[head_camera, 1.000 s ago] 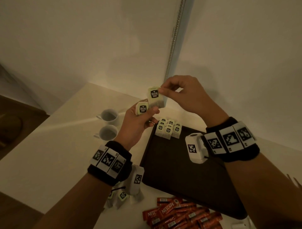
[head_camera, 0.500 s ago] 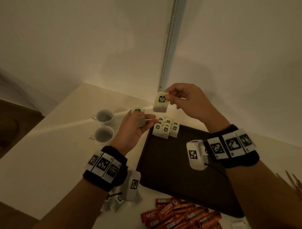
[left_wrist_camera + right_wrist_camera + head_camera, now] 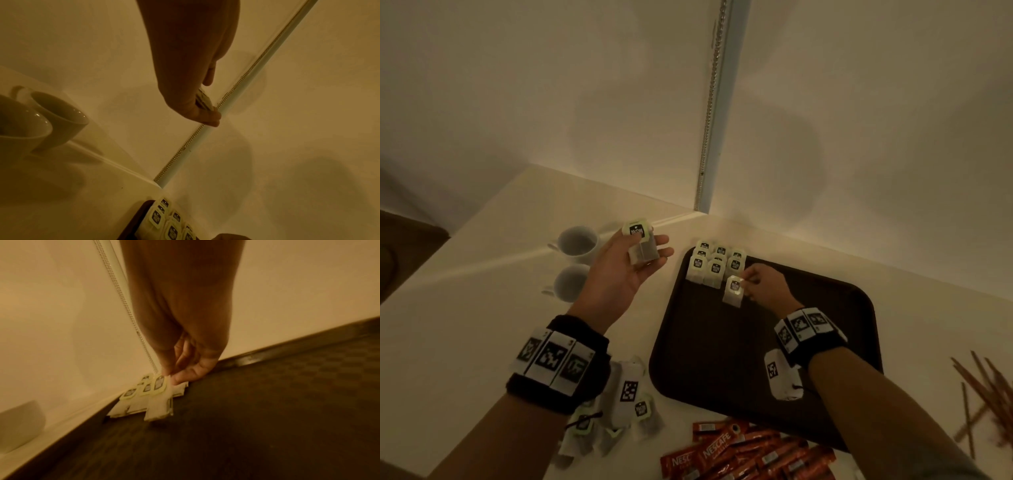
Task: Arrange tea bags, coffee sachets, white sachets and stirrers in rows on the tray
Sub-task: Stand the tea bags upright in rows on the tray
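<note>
Pinching a papery tea bag (image 3: 733,291) over the dark textured tray (image 3: 722,359) — right hand (image 3: 767,287); left hand (image 3: 619,270) cradles another bag (image 3: 642,248)

Tea bags, sachets, stirrers, tray

Tagged tea bags (image 3: 717,265) grouped at dark tray's (image 3: 835,308) far-left corner; red coffee sachets (image 3: 750,452) heaped near its front edge; wooden stirrers (image 3: 984,394) scattered right.

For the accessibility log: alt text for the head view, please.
The right hand pinches a tea bag low over a dark tray, beside a cluster of tea bags in its far corner. The left hand holds another tea bag above the counter.
</note>
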Demonstrator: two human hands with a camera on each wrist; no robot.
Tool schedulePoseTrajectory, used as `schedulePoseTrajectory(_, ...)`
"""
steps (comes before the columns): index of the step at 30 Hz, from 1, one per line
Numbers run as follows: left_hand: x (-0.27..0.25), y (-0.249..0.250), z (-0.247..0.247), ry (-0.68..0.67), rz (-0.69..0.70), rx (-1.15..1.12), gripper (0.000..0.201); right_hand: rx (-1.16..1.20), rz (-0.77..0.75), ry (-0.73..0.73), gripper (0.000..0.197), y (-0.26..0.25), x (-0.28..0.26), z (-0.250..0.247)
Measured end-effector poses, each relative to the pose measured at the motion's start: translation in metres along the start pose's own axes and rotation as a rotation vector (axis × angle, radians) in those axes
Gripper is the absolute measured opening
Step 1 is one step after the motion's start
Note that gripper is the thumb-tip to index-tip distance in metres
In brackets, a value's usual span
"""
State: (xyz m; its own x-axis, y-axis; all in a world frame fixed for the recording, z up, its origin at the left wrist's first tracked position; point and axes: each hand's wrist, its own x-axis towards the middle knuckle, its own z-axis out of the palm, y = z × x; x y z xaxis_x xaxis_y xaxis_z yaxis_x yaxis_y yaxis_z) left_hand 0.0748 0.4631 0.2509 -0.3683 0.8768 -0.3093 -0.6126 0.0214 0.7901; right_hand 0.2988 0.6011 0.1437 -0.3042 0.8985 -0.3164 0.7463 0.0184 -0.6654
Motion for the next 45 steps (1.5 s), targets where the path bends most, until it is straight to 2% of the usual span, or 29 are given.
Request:
schedulePoseTrajectory(5,0.002,-0.001,-0.001,-0.016,-0.042,-0.002,0.033,0.038,0.021,0.091,0.013,0.005,0.022,0.006)
schedulePoseTrajectory(12,0.005,-0.003,0.000,-0.030,-0.045,0.053,0.046,0.038,0.034,0.109,0.010,0.004,0.035,0.012)
schedulePoseTrajectory(15,0.005,-0.005,0.003,-0.052,-0.063,0.082,0.049,0.011,0.020,0.139,0.017,-0.004,0.032,0.009)
schedulePoseTrajectory(18,0.005,-0.006,0.008,-0.073,-0.089,0.119,0.046,0.083,-0.125,0.154,0.023,-0.042,0.019,-0.002)
schedulePoseTrajectory(22,-0.001,-0.005,0.019,-0.141,-0.010,0.200,0.018,0.252,-0.490,-0.042,0.018,-0.116,-0.020,-0.025)
schedulePoseTrajectory(24,-0.005,-0.006,0.023,-0.204,0.066,0.256,0.020,0.204,-0.643,-0.086,0.012,-0.141,-0.037,-0.034)
schedulePoseTrajectory(26,-0.009,-0.005,0.027,-0.255,0.130,0.298,0.019,0.165,-0.732,-0.058,0.004,-0.157,-0.047,-0.043)
schedulePoseTrajectory(31,-0.017,-0.002,0.030,-0.257,0.259,0.289,0.021,0.010,-0.909,0.057,0.007,-0.187,-0.068,-0.070)
schedulePoseTrajectory(36,-0.026,0.006,0.037,-0.266,0.315,0.203,0.017,-0.184,-0.971,0.120,0.033,-0.206,-0.084,-0.083)
schedulePoseTrajectory(40,-0.033,0.014,0.039,-0.268,0.359,0.229,0.017,-0.170,-0.956,0.124,0.024,-0.210,-0.092,-0.086)
schedulePoseTrajectory(42,-0.034,0.016,0.038,-0.253,0.386,0.284,0.010,-0.151,-0.965,0.134,0.022,-0.210,-0.095,-0.086)
schedulePoseTrajectory(45,-0.035,0.018,0.035,-0.232,0.424,0.372,0.011,-0.124,-0.938,0.110,0.014,-0.210,-0.098,-0.085)
